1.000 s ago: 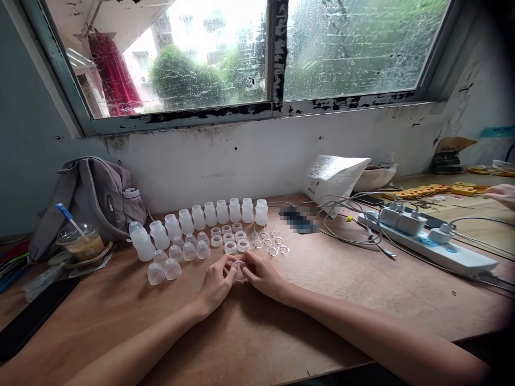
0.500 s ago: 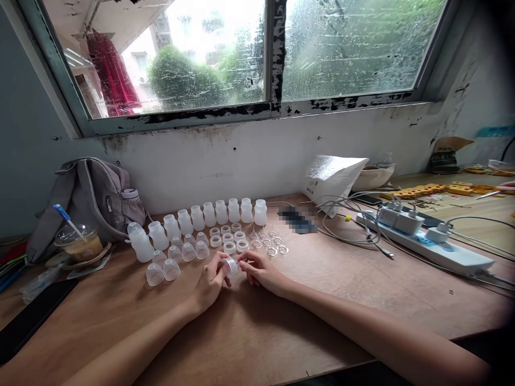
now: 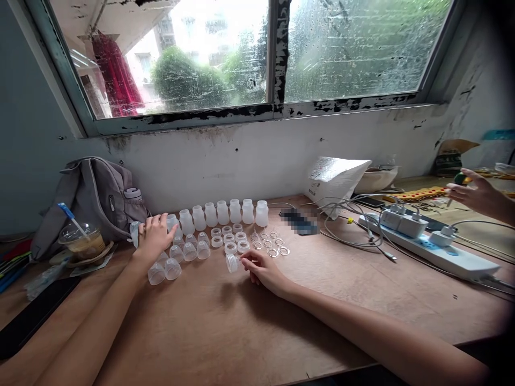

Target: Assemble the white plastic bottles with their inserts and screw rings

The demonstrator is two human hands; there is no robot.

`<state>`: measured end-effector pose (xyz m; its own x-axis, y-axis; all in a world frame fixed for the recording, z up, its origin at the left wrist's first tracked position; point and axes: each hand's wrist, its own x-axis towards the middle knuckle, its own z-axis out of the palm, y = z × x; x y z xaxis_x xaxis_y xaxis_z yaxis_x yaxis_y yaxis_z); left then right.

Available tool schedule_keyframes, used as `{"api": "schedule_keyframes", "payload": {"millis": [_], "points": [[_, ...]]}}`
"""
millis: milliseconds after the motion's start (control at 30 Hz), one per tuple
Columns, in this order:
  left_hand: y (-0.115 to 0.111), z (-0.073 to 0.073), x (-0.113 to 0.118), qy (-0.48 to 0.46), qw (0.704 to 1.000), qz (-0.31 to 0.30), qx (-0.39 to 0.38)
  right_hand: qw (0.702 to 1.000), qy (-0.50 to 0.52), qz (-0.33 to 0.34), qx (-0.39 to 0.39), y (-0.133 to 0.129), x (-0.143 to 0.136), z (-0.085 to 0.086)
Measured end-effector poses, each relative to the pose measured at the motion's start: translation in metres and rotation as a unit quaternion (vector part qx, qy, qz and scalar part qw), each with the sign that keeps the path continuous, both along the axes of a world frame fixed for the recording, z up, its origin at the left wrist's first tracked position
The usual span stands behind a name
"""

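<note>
My left hand (image 3: 156, 234) is over the left end of the row of frosted bottles (image 3: 222, 213), fingers apart, covering part of a bottle there; whether it touches one is hidden. My right hand (image 3: 259, 268) pinches a small clear ringed piece (image 3: 232, 263) by its right side, above the table. Clear domed caps (image 3: 173, 269) stand in front of the bottles. White rings (image 3: 230, 248) lie to their right, and beside these are thin clear rings with stems (image 3: 272, 252).
A grey backpack (image 3: 94, 198) and a drink cup (image 3: 82, 242) stand at left, near a black phone-like slab (image 3: 36, 313). Cables and a power strip (image 3: 430, 244) lie at right. Another person's hand (image 3: 478, 194) holds a tool at far right.
My left hand has let go of the clear piece and moved left to the bottles. My right hand still holds the piece. Another person's hand has appeared at far right.
</note>
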<state>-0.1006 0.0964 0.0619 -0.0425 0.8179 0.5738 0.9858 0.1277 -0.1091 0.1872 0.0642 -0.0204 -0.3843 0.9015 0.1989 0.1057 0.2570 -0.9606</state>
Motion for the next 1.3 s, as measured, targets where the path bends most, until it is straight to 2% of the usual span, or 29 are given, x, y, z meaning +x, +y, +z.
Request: {"api": "schedule_keyframes", "payload": {"millis": [100,267,567,667,800,867,933,1033,1133,1233,1300], "points": [[0.004,-0.008,-0.01,0.006,0.998,0.024,-0.05,1.0,-0.002,0.002,0.001,0.0,0.0,-0.001],[0.008,-0.015,-0.012,0.041,0.998,0.009,-0.037,1.0,-0.004,0.0,0.006,0.0,0.0,-0.002],[0.008,-0.016,-0.014,0.033,0.999,-0.007,-0.007,1.0,-0.008,0.001,0.01,-0.002,0.0,0.001],[0.004,-0.011,-0.007,0.032,0.999,-0.012,0.008,1.0,-0.007,-0.005,0.013,-0.002,0.0,0.002],[-0.012,0.008,0.016,0.033,0.992,-0.069,0.105,1.0,-0.002,-0.009,0.02,-0.002,0.0,0.002],[-0.024,0.016,0.032,0.024,0.979,-0.119,0.162,1.0,0.001,-0.014,0.022,-0.003,0.0,0.002],[-0.036,0.018,0.049,0.014,0.961,-0.19,0.2,0.999,0.004,-0.021,0.025,-0.003,0.001,0.002],[-0.052,0.006,0.074,0.001,0.929,-0.317,0.19,0.999,0.01,-0.026,0.032,-0.002,0.001,0.002],[-0.061,-0.019,0.091,-0.005,0.897,-0.423,0.128,0.999,0.02,-0.029,0.038,-0.003,0.001,0.003],[-0.065,-0.043,0.1,-0.041,0.874,-0.479,0.076,0.998,0.023,-0.031,0.041,-0.004,0.001,0.005],[-0.066,-0.057,0.105,-0.111,0.868,-0.481,0.06,0.998,0.024,-0.033,0.04,-0.004,0.001,0.006]]}}
